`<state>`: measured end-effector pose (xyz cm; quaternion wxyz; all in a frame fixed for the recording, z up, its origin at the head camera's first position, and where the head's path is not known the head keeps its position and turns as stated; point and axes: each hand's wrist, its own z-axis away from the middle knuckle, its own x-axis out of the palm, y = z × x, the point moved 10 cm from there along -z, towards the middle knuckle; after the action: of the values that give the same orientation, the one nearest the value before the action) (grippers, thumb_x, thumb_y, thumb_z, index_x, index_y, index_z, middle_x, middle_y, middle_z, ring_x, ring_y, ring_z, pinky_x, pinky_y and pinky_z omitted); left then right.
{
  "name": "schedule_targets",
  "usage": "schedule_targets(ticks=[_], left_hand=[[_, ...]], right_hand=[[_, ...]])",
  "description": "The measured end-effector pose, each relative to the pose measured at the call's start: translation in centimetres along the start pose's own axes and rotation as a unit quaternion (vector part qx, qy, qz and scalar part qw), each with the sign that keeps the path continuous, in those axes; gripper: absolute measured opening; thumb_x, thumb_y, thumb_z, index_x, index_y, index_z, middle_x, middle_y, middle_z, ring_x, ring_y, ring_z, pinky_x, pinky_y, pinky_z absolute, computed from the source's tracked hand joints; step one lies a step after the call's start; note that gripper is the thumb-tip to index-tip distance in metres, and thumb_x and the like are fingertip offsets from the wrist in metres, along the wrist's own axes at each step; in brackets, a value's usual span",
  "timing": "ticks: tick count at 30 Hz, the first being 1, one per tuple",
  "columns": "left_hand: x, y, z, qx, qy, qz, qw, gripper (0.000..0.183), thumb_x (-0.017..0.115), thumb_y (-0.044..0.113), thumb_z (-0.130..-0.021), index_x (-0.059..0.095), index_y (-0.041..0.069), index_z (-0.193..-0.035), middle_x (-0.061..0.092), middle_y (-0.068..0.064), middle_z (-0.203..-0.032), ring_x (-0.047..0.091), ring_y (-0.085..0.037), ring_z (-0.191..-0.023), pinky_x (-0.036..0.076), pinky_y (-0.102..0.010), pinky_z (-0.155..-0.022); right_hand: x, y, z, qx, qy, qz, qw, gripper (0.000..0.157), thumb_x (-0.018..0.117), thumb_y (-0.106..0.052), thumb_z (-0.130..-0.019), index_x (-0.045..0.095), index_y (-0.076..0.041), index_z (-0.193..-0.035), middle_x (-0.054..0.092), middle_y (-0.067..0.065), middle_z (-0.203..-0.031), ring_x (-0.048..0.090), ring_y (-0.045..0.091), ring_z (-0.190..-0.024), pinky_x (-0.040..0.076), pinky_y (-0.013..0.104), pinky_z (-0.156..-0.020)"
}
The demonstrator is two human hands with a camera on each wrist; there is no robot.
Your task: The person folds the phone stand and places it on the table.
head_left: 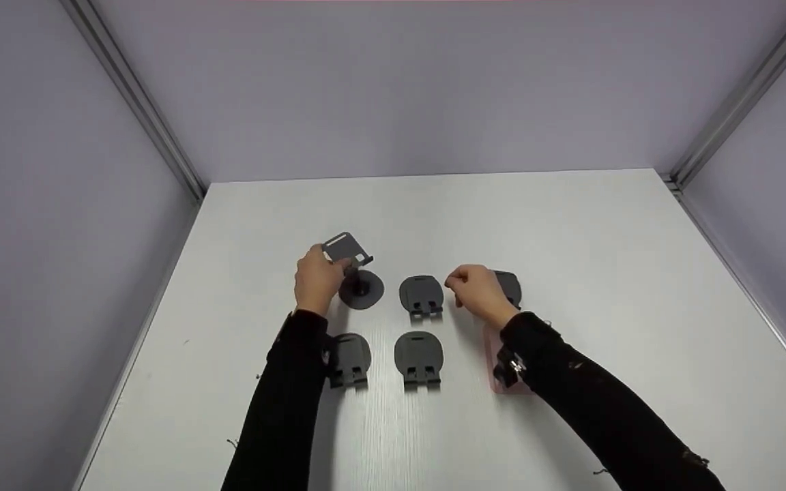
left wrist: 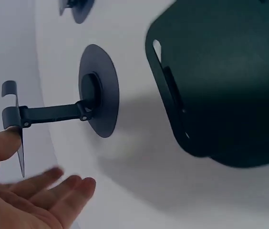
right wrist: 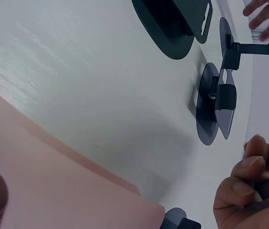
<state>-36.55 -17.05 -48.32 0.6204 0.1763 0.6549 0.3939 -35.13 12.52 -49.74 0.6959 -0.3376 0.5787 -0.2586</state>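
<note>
An unfolded dark grey phone stand has its round base (head_left: 371,294) on the table and its slotted plate (head_left: 345,247) raised on an arm (left wrist: 53,113). My left hand (head_left: 318,276) is at this plate. Its thumb touches the plate's lower part in the left wrist view, while the other fingers (left wrist: 75,198) are extended and apart from it. My right hand (head_left: 478,290) hovers between two folded stands, the nearer one (head_left: 421,292) on its left and another (head_left: 507,285) partly hidden behind it. Its fingers (right wrist: 242,188) are curled, tips together, with nothing visible between them.
Two more folded stands lie nearer the front, one (head_left: 419,354) in the middle and one (head_left: 352,354) beside the left sleeve. A pink object (head_left: 495,372) sits partly hidden under the right wrist. Pale walls (head_left: 393,88) enclose the white table (head_left: 570,225).
</note>
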Motion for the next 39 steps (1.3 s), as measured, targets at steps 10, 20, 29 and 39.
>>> schedule_targets(ticks=[10, 20, 29, 39], left_hand=[[0.2, -0.2, 0.0, -0.049, -0.058, 0.244, 0.9667, 0.046, 0.067, 0.0, -0.095, 0.052, 0.0, -0.139, 0.069, -0.024, -0.112, 0.074, -0.022, -0.077, 0.062, -0.03, -0.068], [-0.4, 5.0, 1.8, 0.076, -0.079, 0.18, 0.9776, 0.031, 0.069, -0.003, -0.092, 0.06, 0.002, -0.121, 0.074, -0.024, -0.102, 0.075, -0.027, -0.08, 0.062, -0.033, -0.066], [0.0, 9.3, 4.5, 0.218, -0.069, 0.068, 0.971, 0.028, 0.072, -0.004, -0.09, 0.065, 0.004, -0.116, 0.074, -0.021, -0.11, 0.074, -0.028, -0.097, 0.061, -0.037, -0.075], [1.1, 12.2, 6.9, 0.322, -0.066, 0.01, 0.9443, 0.021, 0.071, -0.002, -0.092, 0.064, 0.007, -0.11, 0.076, -0.016, -0.106, 0.075, -0.028, -0.096, 0.061, -0.038, -0.076]], right_hand=[[-0.1, -0.8, -0.1, -0.007, -0.003, -0.02, 1.0, 0.026, 0.055, -0.015, -0.103, 0.072, 0.002, -0.11, 0.063, 0.007, -0.068, 0.052, 0.012, -0.059, 0.038, 0.026, -0.057], [-1.0, -1.8, -0.4, -0.005, -0.003, -0.067, 0.998, 0.022, 0.058, -0.022, -0.104, 0.072, -0.007, -0.113, 0.062, 0.003, -0.07, 0.051, 0.013, -0.058, 0.038, 0.026, -0.055], [-1.6, -4.2, -0.8, -0.067, -0.007, -0.086, 0.994, 0.027, 0.064, -0.021, -0.102, 0.07, -0.01, -0.125, 0.064, 0.013, -0.074, 0.051, 0.012, -0.056, 0.035, 0.023, -0.051], [-2.0, -5.5, -0.8, -0.118, -0.002, -0.139, 0.983, 0.031, 0.069, -0.021, -0.099, 0.071, -0.01, -0.128, 0.061, 0.011, -0.074, 0.053, 0.018, -0.062, 0.039, 0.022, -0.054]])
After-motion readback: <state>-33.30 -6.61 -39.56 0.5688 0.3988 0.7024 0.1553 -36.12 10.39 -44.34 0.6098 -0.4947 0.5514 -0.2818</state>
